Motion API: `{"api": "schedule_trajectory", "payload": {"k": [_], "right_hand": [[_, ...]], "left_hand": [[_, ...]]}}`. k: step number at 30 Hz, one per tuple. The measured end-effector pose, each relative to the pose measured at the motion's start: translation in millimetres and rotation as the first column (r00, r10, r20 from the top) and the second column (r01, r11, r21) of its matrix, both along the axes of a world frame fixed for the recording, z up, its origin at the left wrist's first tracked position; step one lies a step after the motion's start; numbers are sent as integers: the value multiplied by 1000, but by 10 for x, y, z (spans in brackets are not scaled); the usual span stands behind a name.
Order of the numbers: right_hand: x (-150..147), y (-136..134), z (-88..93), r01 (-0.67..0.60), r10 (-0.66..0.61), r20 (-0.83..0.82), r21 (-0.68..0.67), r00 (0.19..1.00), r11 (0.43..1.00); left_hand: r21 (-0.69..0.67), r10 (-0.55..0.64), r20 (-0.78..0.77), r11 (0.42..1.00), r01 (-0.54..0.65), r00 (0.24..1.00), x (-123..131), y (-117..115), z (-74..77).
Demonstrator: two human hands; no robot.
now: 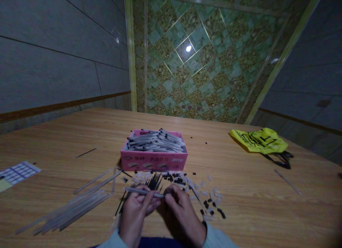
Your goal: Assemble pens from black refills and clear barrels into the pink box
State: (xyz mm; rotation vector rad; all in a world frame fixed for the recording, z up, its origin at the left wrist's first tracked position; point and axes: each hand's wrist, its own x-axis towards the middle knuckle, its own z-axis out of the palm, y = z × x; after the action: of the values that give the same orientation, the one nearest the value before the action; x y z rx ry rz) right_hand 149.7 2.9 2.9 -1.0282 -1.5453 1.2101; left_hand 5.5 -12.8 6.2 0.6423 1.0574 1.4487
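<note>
My left hand [136,209] grips a thin grey pen tube [141,191] between thumb and fingers, the tube lying nearly level. At the tube's right end, the fingers of my right hand [181,209] are pinched together; whatever small part they hold is too hidden to name. Beyond my hands stands a pink box [153,161] filled with many grey pen tubes [156,141]. Dark thin refills [155,182] lie in a bunch just behind my fingers. Small black caps [221,213] and clear short pieces [212,196] are scattered to the right.
Long clear tubes [72,209] lie in a pile at the left, near a checked sheet [20,175]. A single dark refill [84,153] rests farther back. On the right of the wooden table [253,191] are a yellow bag [260,141] and one lone tube [288,182].
</note>
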Motion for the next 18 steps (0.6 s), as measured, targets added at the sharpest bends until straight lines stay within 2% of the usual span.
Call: {"api": "schedule_trajectory", "payload": {"k": [2,5,9,12,15,18], "right_hand": [[18,-8,43,55,-71,95,165,993,985],[38,-7,49,67,-127,202,282,971,957],[58,3,-1,37,-108,270,255,957,966],[65,-8,9,37,-85,215,216,973,976],[52,-26,35,50,-93,172,236,981,970],[33,-30,20,56,-95,168,220,981,974]], "left_hand": [[-9,23,20,1000,-23,1000,-9,5,3],[-13,36,34,999,-36,999,-4,-9,11],[-10,-14,21,1000,15,1000,11,-24,4],[-18,-7,35,1000,8,999,2,-13,-3],[-33,25,56,999,-23,998,-9,-2,6],[-31,4,63,1000,-2,998,-1,-3,27]]}}
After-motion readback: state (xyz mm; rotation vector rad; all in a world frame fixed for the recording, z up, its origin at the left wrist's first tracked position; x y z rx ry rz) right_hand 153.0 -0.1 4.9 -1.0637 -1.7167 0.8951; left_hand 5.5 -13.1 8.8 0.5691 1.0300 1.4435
